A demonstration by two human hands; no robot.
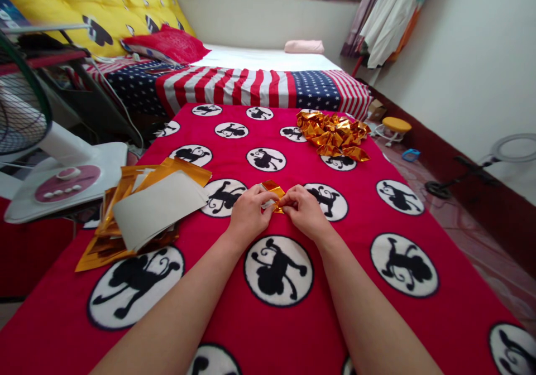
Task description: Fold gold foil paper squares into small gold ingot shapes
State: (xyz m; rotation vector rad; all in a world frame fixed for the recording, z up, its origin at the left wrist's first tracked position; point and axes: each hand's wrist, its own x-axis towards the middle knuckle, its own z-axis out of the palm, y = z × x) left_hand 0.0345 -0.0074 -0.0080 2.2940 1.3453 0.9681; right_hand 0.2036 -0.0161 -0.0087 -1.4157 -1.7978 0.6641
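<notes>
Between my hands is a small sheet of gold foil paper [274, 188], partly folded, with some of its pale side showing. My left hand [252, 214] pinches its left side, thumb and forefinger together. The fingers of my right hand [305, 210] are closed on its right edge. Much of the paper is hidden behind the fingers. To the left lies a loose stack of foil paper sheets [161, 207], some pale side up, others gold. A pile of folded gold paper pieces [335, 134] sits at the far right of the cloth.
The red cloth [343, 274] with monkey prints covers the table. A white fan [71, 168] stands by its left edge. Beyond is a bed [251, 87] with a flag-pattern cover. A yellow stool [396, 125] and a ring-topped stand [481, 163] are on the right.
</notes>
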